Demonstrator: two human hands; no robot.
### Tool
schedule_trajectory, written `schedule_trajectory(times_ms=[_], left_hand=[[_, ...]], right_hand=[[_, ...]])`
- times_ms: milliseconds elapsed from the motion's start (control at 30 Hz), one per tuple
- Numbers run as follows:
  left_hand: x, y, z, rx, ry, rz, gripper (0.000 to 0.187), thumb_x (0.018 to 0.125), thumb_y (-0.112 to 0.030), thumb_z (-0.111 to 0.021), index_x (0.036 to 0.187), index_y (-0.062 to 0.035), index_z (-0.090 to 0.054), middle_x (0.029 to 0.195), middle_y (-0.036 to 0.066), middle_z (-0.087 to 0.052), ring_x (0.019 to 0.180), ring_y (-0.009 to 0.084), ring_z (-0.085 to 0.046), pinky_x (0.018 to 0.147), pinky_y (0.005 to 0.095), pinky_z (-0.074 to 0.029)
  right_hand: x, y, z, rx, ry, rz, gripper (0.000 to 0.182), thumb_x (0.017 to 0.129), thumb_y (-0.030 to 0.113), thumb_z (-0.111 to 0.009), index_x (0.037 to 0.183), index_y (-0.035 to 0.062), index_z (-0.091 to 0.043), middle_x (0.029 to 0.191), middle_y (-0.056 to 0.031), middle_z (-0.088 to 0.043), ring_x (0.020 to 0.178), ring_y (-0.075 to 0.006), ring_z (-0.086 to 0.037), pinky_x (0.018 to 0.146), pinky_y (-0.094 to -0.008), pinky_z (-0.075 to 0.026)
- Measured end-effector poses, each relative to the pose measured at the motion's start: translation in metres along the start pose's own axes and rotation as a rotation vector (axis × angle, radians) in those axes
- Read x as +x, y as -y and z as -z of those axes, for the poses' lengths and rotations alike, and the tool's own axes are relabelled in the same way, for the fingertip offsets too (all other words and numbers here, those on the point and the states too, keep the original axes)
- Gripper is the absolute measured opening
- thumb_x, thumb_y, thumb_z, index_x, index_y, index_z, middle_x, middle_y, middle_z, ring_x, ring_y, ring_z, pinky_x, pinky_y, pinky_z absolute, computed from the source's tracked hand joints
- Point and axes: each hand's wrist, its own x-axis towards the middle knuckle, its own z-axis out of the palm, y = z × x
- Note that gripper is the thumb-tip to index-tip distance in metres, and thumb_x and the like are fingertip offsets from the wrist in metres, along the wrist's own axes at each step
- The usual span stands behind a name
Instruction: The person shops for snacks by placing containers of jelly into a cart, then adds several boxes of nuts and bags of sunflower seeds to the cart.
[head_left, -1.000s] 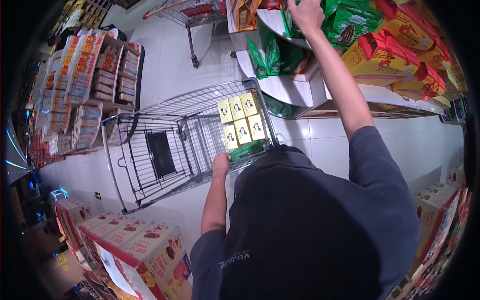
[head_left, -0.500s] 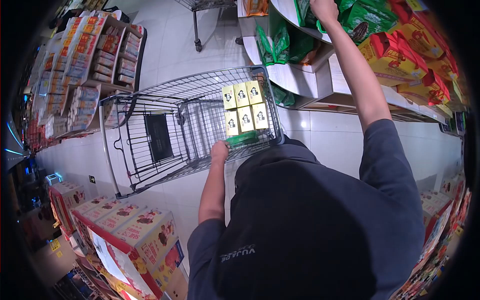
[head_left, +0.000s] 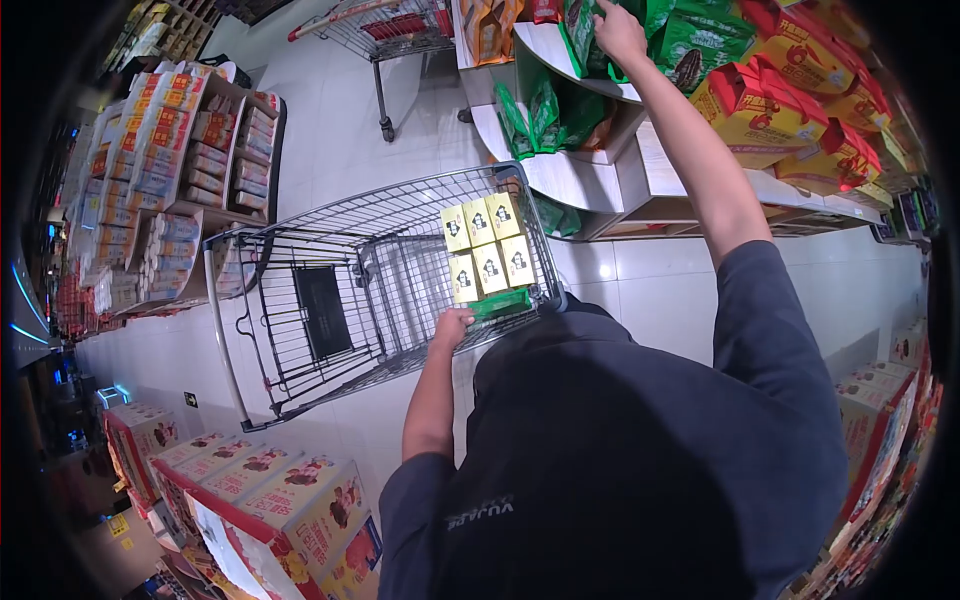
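Note:
My left hand (head_left: 453, 327) is closed at the near side rim of a metal shopping cart (head_left: 290, 400), beside a green package (head_left: 500, 304). The package lies inside the cart along that same side. Several pale yellow boxes (head_left: 489, 263) with dark figures stand in two rows at the cart's right end. Stretched up to the display shelf, my right hand (head_left: 620, 36) has its fingers bent at the edge of a green bag (head_left: 580, 38). The top of that bag is cut off by the frame, so the grip shows only partly.
Red and yellow gift boxes (head_left: 765, 110) fill the shelf at right, beside more green bags (head_left: 700, 45). A second cart (head_left: 385, 35) stands ahead. Stocked shelves (head_left: 170, 170) rise at left, and printed cartons (head_left: 275, 510) are stacked at lower left. Pale tiled floor (head_left: 330, 130) runs between.
The view has shifted, so the cart and shelf appear lower and more of the second cart shows. Both hands keep their places, at the cart rim and the green bag.

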Motion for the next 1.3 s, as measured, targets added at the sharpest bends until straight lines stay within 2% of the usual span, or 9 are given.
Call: schedule_trajectory(times_ms=[133,267,467,667,833,1033,1100,1133,1300], left_hand=[[0.013,0.009,0.003,-0.097,0.113,0.036,0.031,0.076,-0.007,-0.067,0.106,-0.0104,-0.073,0.096,0.013,-0.072,0.091,0.0259,-0.067,0.085,0.0332,-0.049],[0.046,0.016,0.031,-0.371,-0.020,0.287,0.033,0.076,-0.016,-0.064,0.105,-0.0003,-0.072,0.093,0.015,-0.071,0.082,0.0209,-0.064,0.074,0.0316,-0.052],[0.097,0.054,0.028,-0.547,0.172,0.657,0.059,0.087,-0.040,-0.060,0.132,-0.0050,-0.045,0.121,0.020,-0.053,0.086,0.0268,-0.059,0.061,0.0402,-0.049],[0.130,0.063,0.010,-0.643,0.231,0.683,0.030,0.088,-0.034,-0.061,0.097,-0.0060,-0.056,0.087,0.008,-0.051,0.072,0.0242,-0.053,0.047,0.0341,-0.040],[0.103,0.043,0.019,-0.601,0.218,0.669,0.052,0.081,-0.026,-0.064,0.131,-0.0158,-0.050,0.137,0.002,-0.047,0.124,0.0360,-0.038,0.099,0.0582,-0.033],[0.087,0.049,0.029,-0.590,0.247,0.448,0.053,0.084,-0.033,-0.060,0.133,-0.0155,-0.048,0.137,0.007,-0.041,0.129,0.0367,-0.035,0.093,0.0699,-0.031],[0.081,0.063,0.033,-0.473,0.141,0.459,0.053,0.081,-0.034,-0.061,0.129,-0.0121,-0.054,0.135,0.008,-0.048,0.124,0.0365,-0.043,0.098,0.0620,-0.034],[0.105,0.127,0.022,-0.290,0.050,-0.007,0.040,0.085,-0.034,-0.056,0.110,-0.0038,-0.064,0.115,0.013,-0.064,0.106,0.0344,-0.059,0.088,0.0489,-0.043],[0.078,0.117,0.056,0.125,-0.023,0.141,0.052,0.082,-0.036,-0.057,0.121,-0.0019,-0.062,0.119,0.018,-0.064,0.106,0.0364,-0.060,0.093,0.0426,-0.045]], right_hand=[[-0.020,0.023,0.021,0.027,0.019,-0.022,0.048,0.088,0.019,-0.057,0.136,0.0194,-0.051,0.145,-0.0235,-0.039,0.127,-0.0389,-0.046,0.105,-0.0416,-0.039],[-0.098,0.041,0.020,0.169,-0.315,0.265,0.029,0.084,0.016,-0.058,0.113,0.0156,-0.061,0.129,-0.0112,-0.054,0.095,-0.0352,-0.065,0.079,-0.0441,-0.055],[-0.323,0.015,0.017,0.252,0.229,0.105,0.016,0.083,0.009,-0.052,0.095,0.0116,-0.062,0.107,-0.0061,-0.062,0.084,-0.0318,-0.064,0.067,-0.0427,-0.053],[-0.434,-0.041,0.065,0.015,0.512,-0.275,0.023,0.085,0.010,-0.046,0.102,0.0096,-0.061,0.108,-0.0074,-0.062,0.096,-0.0296,-0.063,0.082,-0.0431,-0.051],[-0.459,-0.053,0.073,-0.015,0.584,-0.360,0.024,0.085,0.012,-0.046,0.101,0.0102,-0.063,0.109,-0.0072,-0.064,0.099,-0.0287,-0.062,0.084,-0.0435,-0.050],[-0.441,-0.050,0.030,0.141,0.831,-0.183,0.023,0.086,0.014,-0.047,0.101,0.0091,-0.063,0.107,-0.0093,-0.064,0.102,-0.0300,-0.061,0.086,-0.0443,-0.049],[-0.430,-0.052,0.011,0.151,0.838,-0.176,0.024,0.086,0.015,-0.048,0.104,0.0093,-0.062,0.107,-0.0098,-0.063,0.103,-0.0306,-0.061,0.086,-0.0446,-0.049],[-0.423,-0.052,0.003,0.154,0.855,-0.181,0.025,0.086,0.016,-0.049,0.106,0.0094,-0.061,0.106,-0.0103,-0.063,0.103,-0.0313,-0.060,0.087,-0.0450,-0.048],[-0.402,-0.045,-0.034,0.060,1.182,-0.116,0.048,0.089,0.037,-0.061,0.123,0.0057,-0.050,0.113,-0.0250,-0.062,0.107,-0.0399,-0.059,0.088,-0.0495,-0.047]])
